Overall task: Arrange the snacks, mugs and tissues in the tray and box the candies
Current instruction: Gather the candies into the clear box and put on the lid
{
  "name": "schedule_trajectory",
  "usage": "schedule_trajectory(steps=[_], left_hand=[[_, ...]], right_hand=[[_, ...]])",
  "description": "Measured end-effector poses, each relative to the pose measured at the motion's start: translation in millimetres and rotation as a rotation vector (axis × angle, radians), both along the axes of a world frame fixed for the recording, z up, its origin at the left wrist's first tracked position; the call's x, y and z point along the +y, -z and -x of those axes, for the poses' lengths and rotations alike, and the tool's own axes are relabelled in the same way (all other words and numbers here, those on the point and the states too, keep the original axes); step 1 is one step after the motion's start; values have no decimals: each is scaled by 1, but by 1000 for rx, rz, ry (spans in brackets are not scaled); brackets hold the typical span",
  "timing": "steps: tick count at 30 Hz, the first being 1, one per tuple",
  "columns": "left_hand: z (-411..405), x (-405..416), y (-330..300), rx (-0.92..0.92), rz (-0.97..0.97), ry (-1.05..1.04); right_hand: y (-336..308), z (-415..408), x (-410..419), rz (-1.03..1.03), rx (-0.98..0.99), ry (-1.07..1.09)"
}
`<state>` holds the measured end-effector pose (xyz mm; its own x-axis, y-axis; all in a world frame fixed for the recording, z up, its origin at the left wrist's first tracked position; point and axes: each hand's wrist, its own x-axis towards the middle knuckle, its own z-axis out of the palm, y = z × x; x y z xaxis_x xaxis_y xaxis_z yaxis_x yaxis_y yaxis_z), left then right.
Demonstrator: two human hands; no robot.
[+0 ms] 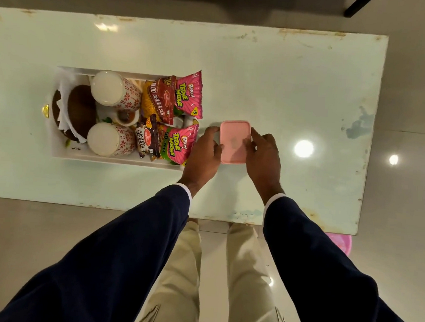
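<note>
A pink lidded box [235,141] sits on the pale table just right of the white tray [111,160]. My left hand [204,151] grips its left side and my right hand [263,152] grips its right side, fingers curled round the lid's edges. Inside the tray stand two white mugs with red flowers, upside down, one at the back [112,88] and one at the front [107,139]. Several snack packets [174,118] lie in the tray's right half. A brown tissue holder with white tissues [70,110] fills its left end. The candies are hidden.
The glossy table [299,86] reaches far right and back, with worn edges and a blue stain [359,126]. A pink tub [340,242] stands on the floor under the table's front right corner. My legs are against the front edge.
</note>
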<state>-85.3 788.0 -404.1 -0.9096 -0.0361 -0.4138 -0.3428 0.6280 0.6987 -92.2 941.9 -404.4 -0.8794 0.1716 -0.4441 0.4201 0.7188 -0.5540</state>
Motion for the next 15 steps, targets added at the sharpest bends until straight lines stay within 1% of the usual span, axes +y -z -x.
schedule_trajectory(steps=[3,6,9,13,15], left_hand=[[2,0,0,19,24,23],[4,-1,-1,35,17,43],[8,-4,-3,21,12,61],[7,-4,-2,29,16,151],[8,-3,-1,28,10,161]], right_hand=[[0,11,3,30,20,23],[-1,26,5,185,45,51],[0,42,6,303,-31,116],[5,59,12,349,-161,148],[4,60,14,397,-176,167]])
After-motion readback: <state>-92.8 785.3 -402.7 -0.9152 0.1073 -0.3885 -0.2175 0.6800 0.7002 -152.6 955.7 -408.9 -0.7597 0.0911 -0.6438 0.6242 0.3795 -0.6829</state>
